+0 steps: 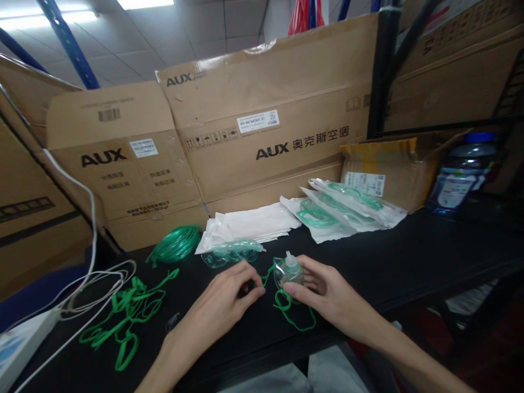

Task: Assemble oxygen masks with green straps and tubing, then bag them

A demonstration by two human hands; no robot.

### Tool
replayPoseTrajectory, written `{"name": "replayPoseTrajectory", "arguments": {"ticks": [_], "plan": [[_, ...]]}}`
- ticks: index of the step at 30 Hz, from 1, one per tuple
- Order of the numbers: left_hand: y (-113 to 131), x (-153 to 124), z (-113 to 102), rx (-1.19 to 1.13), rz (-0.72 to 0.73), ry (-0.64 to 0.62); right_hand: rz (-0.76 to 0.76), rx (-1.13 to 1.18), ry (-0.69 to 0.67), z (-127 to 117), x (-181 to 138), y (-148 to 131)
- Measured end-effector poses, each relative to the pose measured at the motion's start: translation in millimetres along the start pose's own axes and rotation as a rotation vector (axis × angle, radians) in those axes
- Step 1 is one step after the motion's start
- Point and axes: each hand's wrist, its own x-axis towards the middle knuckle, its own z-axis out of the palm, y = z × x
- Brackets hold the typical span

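Observation:
In my right hand [317,281] is a clear oxygen mask [289,271], its pale connector pointing upward and the fingers wrapped round its side. A green elastic strap [295,322] hangs in a loop from the mask onto the black table. My left hand [241,286] is closed in a pinch at the mask's left, on the strap where it runs off that side. Just behind my hands lie more clear masks [233,251]. To the left, a tangled pile of green elastic straps [133,311] rests on the tabletop.
Behind are a coil of green tubing [176,244], white pouches [254,222] and packed mask sets [344,210]. A small carton [380,169] and a blue-capped bottle [458,174] stand at right. White cables [92,273] and a power strip [28,344] lie left. Large cardboard panels [270,164] wall the back.

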Motion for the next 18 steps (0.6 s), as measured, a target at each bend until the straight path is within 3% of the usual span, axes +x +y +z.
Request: {"name": "replayPoseTrajectory", "arguments": {"ticks": [5,10,18], "plan": [[15.7,-5.3,-2.2,-0.140,-0.036,0.125,0.012,0.067,-0.059,-0.6,-0.8,-3.8],[23.7,-2.3,-4.3,-0.165,0.060,0.247,0.025,0.184,-0.088,-2.4,-4.3,-5.2],[22.2,1.7,-7.2,-0.163,0.109,0.265,0.022,0.200,-0.042,-4.1,-4.9,-5.5]]}}
